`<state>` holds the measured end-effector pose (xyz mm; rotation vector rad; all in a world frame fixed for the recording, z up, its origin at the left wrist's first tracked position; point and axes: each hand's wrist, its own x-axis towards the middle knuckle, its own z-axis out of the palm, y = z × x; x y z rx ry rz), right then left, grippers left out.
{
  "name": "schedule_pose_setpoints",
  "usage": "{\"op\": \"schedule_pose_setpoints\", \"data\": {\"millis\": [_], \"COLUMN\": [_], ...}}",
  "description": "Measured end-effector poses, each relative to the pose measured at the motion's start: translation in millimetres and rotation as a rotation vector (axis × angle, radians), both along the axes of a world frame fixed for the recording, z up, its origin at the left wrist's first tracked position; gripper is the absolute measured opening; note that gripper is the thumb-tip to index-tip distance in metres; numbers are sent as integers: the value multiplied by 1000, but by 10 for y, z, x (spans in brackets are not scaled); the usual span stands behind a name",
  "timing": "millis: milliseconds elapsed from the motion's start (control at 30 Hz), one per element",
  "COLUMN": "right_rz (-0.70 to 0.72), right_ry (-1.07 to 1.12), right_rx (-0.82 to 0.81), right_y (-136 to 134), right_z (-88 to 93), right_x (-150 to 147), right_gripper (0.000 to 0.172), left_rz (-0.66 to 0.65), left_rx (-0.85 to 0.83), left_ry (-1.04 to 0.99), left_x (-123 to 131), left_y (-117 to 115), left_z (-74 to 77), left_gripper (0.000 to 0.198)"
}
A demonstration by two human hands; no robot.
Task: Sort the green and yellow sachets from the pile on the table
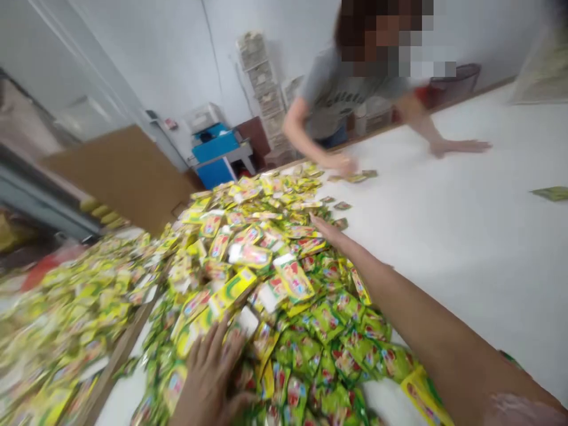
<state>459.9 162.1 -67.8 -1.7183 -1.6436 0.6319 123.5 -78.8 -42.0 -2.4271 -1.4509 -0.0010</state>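
Note:
A big heap of small yellow and green sachets [266,260] covers the left part of a white table [465,236]. My left hand [213,378] lies flat on the near side of the heap, fingers spread over the sachets. My right arm stretches across the pile, and my right hand [326,229] rests at its far edge with fingers extended, touching sachets there. Neither hand holds anything that I can see.
Across the table a person in a grey shirt [337,89] leans over, one hand on loose sachets [355,174], the other hand [459,146] flat on the table. A lone sachet [552,193] lies far right. More sachets [62,319] fill the left. A blue machine [217,151] stands behind.

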Motion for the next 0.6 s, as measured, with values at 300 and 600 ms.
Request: {"op": "schedule_pose_setpoints", "data": {"millis": [300,600], "right_rz": [203,109], "right_ry": [-227,-324], "right_rx": [158,169], "right_y": [-937,-2223], "right_z": [525,237], "right_x": [-734,-1423], "right_gripper": [55,26], "left_rz": [52,241], "left_rx": [78,137], "left_ry": [-417,-461], "left_x": [-272,-818], "left_y": [5,-491], "left_z": [-122,-261], "left_gripper": [39,58]}}
